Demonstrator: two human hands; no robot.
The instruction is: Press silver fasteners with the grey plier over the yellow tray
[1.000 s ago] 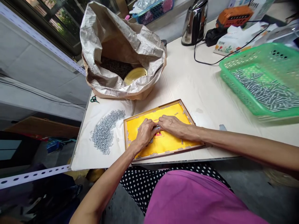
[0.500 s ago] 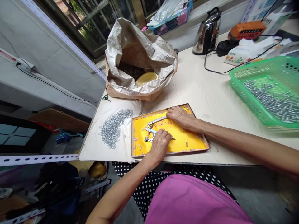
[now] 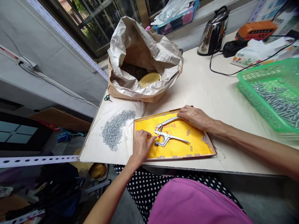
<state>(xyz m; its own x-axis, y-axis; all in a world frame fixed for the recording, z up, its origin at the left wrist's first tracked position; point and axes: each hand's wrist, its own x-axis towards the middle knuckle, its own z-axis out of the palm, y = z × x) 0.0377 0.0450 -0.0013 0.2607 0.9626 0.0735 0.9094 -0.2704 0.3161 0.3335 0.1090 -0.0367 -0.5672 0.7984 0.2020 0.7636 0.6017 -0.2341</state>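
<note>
A wooden-rimmed tray lined in yellow lies at the table's near edge. Metal hand pliers rest in it with their handles spread apart. My right hand is at the tray's far right corner, its fingers closed on the end of the upper handle. My left hand rests on the tray's left part, fingertips bent down and drawn together just left of the pliers' head. Whether they pinch anything is hidden. Several small metal pieces lie scattered on the yellow lining.
A heap of small metal pieces lies on a white cloth left of the tray, with small scissors behind. A crumpled paper sack holds a yellow bowl. A green basket of metal pieces, a kettle and a cable are at right.
My left hand has moved off the pliers to the tray's left side. The pliers now lie uncovered with handles spread, and my right hand stays at the upper handle's end. The camera's view has shifted.
</note>
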